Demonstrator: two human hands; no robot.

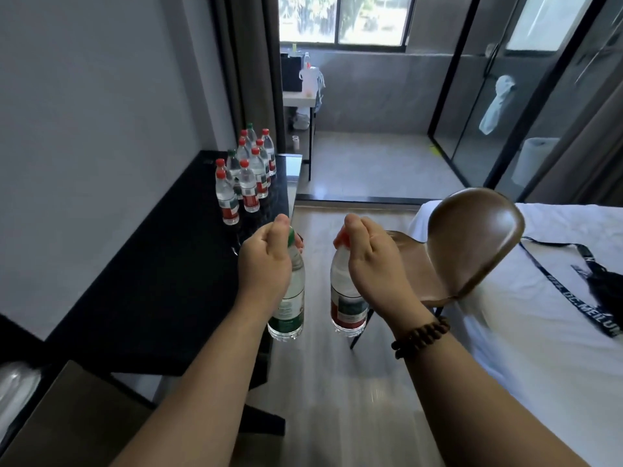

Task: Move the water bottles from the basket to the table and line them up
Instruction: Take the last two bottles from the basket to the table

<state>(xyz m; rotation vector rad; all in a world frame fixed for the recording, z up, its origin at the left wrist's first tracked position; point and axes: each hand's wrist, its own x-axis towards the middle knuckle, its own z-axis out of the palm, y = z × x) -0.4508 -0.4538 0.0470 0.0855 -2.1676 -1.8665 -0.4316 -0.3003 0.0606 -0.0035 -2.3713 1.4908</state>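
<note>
Green-cap btl [290,298] gripped at neck by L hand [266,261], red-cap btl [347,298] by R hand [367,251]; best set upright, extending row [246,176] on table [151,281].

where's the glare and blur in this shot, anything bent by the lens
Head view: the window is partly blown out; its light glares off the far end of the black table; the bed at right smears with blur; the wide lens leans the glass door frame; the bottles on the table look sharp.
</note>
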